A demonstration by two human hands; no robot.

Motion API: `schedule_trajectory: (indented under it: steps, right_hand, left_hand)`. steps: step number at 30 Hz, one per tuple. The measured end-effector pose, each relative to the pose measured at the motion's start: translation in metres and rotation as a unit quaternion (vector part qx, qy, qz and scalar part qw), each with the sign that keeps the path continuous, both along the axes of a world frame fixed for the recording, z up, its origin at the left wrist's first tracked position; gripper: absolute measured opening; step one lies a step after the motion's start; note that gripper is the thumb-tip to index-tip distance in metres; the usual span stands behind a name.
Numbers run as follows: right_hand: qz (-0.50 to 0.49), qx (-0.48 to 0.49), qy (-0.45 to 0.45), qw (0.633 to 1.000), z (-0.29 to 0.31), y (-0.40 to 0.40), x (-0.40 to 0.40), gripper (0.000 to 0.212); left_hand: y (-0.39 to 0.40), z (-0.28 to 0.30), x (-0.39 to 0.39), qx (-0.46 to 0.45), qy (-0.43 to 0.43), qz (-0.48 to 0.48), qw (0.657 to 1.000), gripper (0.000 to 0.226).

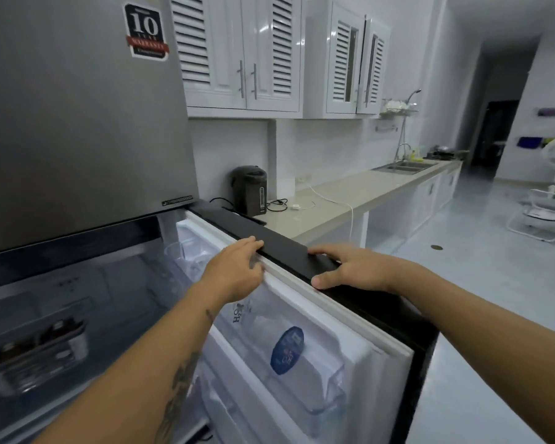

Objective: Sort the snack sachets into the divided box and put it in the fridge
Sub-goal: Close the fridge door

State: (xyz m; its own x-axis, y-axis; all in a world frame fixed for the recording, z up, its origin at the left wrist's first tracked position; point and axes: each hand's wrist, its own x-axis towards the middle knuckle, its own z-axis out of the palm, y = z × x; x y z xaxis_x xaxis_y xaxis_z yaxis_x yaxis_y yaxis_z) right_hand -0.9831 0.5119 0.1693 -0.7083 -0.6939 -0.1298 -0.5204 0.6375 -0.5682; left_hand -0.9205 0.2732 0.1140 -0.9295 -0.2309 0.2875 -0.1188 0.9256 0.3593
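The lower fridge door [350, 328] stands open, swung out to the right. My left hand [234, 274] rests with straight fingers on the door's black top edge. My right hand [353, 270] holds that same edge further right, fingers lying over the top and thumb pressed on the inner side. Inside the fridge, at the lower left, the clear divided box [36, 357] sits on a shelf with dark sachets in it. It is blurred, so I cannot tell its compartments apart.
The upper fridge door [77, 107] is closed, with a warranty sticker. A water bottle with a blue label [287, 350] lies in the door bin. To the right, the counter [350, 190] carries a black water boiler [250, 190] and cables. White cabinets hang above it.
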Motion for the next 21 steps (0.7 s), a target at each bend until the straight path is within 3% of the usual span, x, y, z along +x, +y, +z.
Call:
schedule_trajectory:
  steps: [4,7,11,17,21]
  right_hand:
    - [0.053,-0.023,0.110,0.992,-0.012,-0.038,0.073,0.066]
    - [0.081,-0.040,0.114,0.989,-0.021,-0.071,0.112,0.065]
    - [0.125,-0.029,0.154,0.980,-0.032,-0.112,0.147,0.058]
    - [0.211,-0.022,0.203,0.956,-0.037,-0.191,0.207,0.045]
    - [0.212,-0.083,0.200,0.953,-0.040,-0.238,0.236,0.038]
  left_hand:
    - [-0.020,0.008,0.064,0.014,0.004,0.026,1.000,0.049]
    - [-0.043,0.008,0.115,0.017,0.003,0.045,0.999,0.046]
    - [-0.067,0.009,0.177,0.073,0.079,0.099,0.989,0.040]
    - [-0.108,0.008,0.301,0.206,0.182,0.190,0.943,0.024]
    - [-0.124,0.002,0.374,0.251,0.216,0.239,0.913,0.021]
